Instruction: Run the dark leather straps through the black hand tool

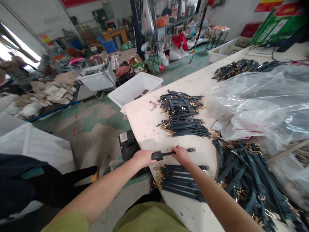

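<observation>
A dark strap (pixel 166 154) is stretched level between my two hands above the table's near edge. My left hand (pixel 144 158) is closed around its left end, where a wider dark piece (pixel 157 156) shows just past the fingers. My right hand (pixel 180 154) pinches the strap farther along, and a short end with gold-coloured metal sticks out beyond it. Just below my hands lies a row of similar dark straps (pixel 180 180), their gold clasps (pixel 158 177) mostly to the left. Past my hands sits a stacked bundle of straps (pixel 184 127).
More straps are heaped on the right (pixel 246 174), beside clear plastic sheeting (pixel 260 100). Another strap pile (pixel 181 101) lies farther up the white table (pixel 142 119). A white bin (pixel 135 85) stands off its far left corner. A person's dark clothing (pixel 21 183) shows at lower left.
</observation>
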### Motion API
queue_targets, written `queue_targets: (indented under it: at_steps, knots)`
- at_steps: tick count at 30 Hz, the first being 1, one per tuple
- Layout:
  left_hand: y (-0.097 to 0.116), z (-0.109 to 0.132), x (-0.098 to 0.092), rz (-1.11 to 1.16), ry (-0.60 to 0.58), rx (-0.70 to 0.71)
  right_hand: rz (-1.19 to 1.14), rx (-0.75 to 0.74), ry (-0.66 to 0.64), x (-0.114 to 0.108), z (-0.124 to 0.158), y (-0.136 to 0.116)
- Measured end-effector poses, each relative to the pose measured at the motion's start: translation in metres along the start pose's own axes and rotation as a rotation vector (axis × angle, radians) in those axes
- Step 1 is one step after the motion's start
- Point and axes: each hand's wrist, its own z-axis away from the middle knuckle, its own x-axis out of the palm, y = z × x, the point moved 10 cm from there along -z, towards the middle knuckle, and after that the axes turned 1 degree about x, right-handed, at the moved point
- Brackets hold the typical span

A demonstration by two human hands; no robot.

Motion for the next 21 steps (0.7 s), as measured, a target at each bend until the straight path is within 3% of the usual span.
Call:
queue_targets:
  at_steps: [6,11,14,17,21]
  knots:
    - [0.001,0.004,0.000,0.031,-0.010,-0.005,0.012,0.023,-0.008,-0.002,-0.002,0.000]
    - [-0.035,0.031,-0.010,0.070,0.027,-0.065,0.114,-0.095,0.050,-0.006,0.015,-0.018]
    - [-0.049,0.048,-0.003,0.076,-0.004,-0.071,0.096,-0.114,0.048,0.001,0.029,-0.022]
    - [-0.037,0.047,0.010,0.075,-0.029,-0.025,0.043,-0.097,0.018,0.008,0.033,-0.020]
    - [-0.012,0.026,0.019,0.106,-0.017,0.013,0.002,-0.063,-0.031,0.013,0.029,-0.015]
